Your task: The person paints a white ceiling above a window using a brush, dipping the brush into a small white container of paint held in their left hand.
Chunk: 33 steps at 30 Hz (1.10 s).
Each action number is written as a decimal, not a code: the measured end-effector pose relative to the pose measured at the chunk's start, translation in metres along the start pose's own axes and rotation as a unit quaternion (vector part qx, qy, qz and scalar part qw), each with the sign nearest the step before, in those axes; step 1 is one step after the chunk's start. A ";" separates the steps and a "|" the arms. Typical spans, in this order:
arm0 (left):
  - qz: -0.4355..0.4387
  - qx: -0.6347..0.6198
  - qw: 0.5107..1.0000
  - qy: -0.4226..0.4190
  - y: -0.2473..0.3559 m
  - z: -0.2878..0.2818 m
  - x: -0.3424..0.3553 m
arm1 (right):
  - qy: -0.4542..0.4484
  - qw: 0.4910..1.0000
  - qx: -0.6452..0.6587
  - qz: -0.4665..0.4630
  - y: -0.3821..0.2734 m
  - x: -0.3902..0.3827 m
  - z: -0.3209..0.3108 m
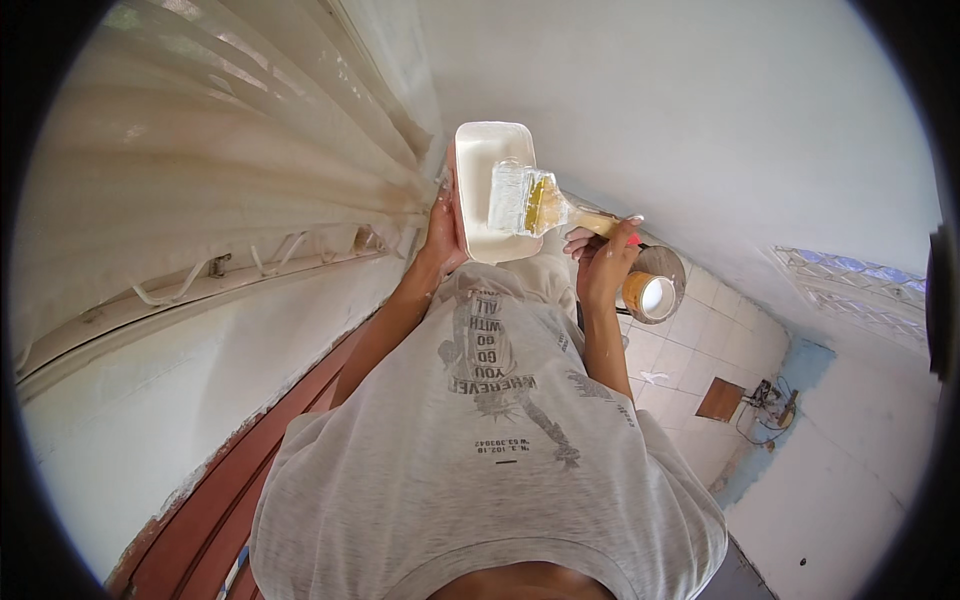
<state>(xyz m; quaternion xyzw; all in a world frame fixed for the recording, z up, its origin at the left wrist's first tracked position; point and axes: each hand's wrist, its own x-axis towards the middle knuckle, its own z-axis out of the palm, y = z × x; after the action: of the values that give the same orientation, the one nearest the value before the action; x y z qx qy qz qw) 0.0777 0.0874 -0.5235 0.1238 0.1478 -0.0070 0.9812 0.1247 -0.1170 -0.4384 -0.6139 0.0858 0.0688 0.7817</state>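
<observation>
Plainly, there are 2 containers: a white rectangular tray (478,150) with rounded corners, its open side facing up toward the head, and a small yellow-and-white can (636,291) lower down to the right. The tray's inside is pale and glossy, but how deep any paint lies in it cannot be told; the can shows white inside, whether liquid or bare wall is unclear. The can sits toward the near left edge of a round stand (675,272) above the tiled floor (700,325). A wide flat brush (546,205) lies crosswise between the 2 hands, its white-coated bristles over the tray's middle and right side, its yellow band at the tray's right edge, and its wooden handle reaching out to the right. The left hand (443,232) grasps the tray by its left edge, its fingers partly hidden. The right hand (606,266) is closed around the handle's end, thumb uppermost, just beside the can in this view.
</observation>
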 end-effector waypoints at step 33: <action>0.089 0.152 0.984 -0.005 -0.074 0.068 0.073 | -0.521 0.679 -0.326 -0.402 -0.129 0.149 0.099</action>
<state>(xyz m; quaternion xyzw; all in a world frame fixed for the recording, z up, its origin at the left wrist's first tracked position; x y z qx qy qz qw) 0.1633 0.0004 -0.4998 0.2843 0.1286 0.0573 0.9484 0.3027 -0.0508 -0.3253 -0.6704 -0.6182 0.0799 0.4025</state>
